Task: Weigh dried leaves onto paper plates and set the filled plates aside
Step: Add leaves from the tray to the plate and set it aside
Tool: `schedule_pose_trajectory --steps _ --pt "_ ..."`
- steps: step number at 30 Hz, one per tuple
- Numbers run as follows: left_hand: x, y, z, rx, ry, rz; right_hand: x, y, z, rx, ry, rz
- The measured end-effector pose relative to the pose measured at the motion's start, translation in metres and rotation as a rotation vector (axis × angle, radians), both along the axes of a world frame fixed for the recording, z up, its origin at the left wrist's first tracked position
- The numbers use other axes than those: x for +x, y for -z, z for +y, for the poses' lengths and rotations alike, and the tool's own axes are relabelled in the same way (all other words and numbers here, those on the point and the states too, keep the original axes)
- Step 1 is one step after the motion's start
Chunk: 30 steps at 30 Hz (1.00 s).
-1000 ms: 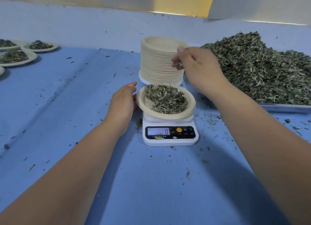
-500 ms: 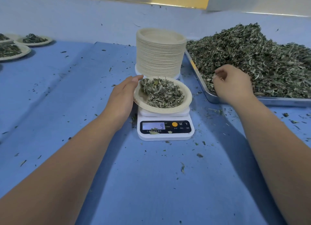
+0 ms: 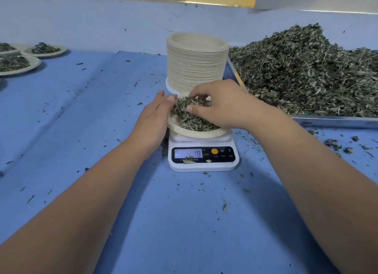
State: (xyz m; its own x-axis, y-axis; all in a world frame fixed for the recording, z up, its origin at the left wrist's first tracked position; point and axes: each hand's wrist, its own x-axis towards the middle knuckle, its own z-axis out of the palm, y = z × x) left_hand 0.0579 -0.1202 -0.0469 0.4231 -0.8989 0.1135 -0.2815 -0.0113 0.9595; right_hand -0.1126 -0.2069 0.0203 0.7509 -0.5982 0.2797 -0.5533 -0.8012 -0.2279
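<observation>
A paper plate [image 3: 196,133] with dried leaves [image 3: 194,123] sits on a white digital scale [image 3: 203,165] in the middle of the blue table; the display shows 18. My left hand [image 3: 152,120] lies flat against the plate's left rim, fingers straight. My right hand [image 3: 223,106] hovers over the plate, fingers and thumb curled down around a pinch of leaves on top of the heap. The far part of the plate is hidden under this hand.
A tall stack of empty paper plates [image 3: 196,63] stands just behind the scale. A metal tray [image 3: 331,121] heaped with dried leaves [image 3: 306,69] fills the right side. Filled plates [image 3: 18,66] sit at the far left. Leaf crumbs litter the blue cover.
My right hand moved from the leaf pile on the tray back over the plate with leaves. The scale reading rose from 9 to 18. The left hand stayed at the rim.
</observation>
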Motion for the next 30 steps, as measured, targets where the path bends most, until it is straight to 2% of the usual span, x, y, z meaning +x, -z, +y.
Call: schedule_pose_trajectory --steps 6,11,17,20,24,30 --pt "-0.001 -0.002 0.001 -0.025 0.016 -0.039 0.001 0.003 -0.002 0.015 -0.006 -0.258" --pt "-0.002 -0.003 0.003 -0.054 -0.012 0.001 0.001 -0.002 -0.001 0.031 0.028 -0.469" --pt "-0.002 -0.004 0.004 -0.07 0.016 0.071 -0.002 -0.007 0.0 0.034 0.079 -0.585" --pt "0.0 0.0 0.002 -0.13 -0.024 0.071 -0.004 -0.007 -0.004 0.045 0.092 -0.597" --pt "0.001 0.001 0.003 -0.109 -0.041 0.081 -0.006 -0.005 -0.01 0.044 0.099 -0.63" --pt "0.002 0.002 0.003 -0.09 -0.045 0.076 -0.025 -0.008 -0.034 -0.062 0.207 -0.646"
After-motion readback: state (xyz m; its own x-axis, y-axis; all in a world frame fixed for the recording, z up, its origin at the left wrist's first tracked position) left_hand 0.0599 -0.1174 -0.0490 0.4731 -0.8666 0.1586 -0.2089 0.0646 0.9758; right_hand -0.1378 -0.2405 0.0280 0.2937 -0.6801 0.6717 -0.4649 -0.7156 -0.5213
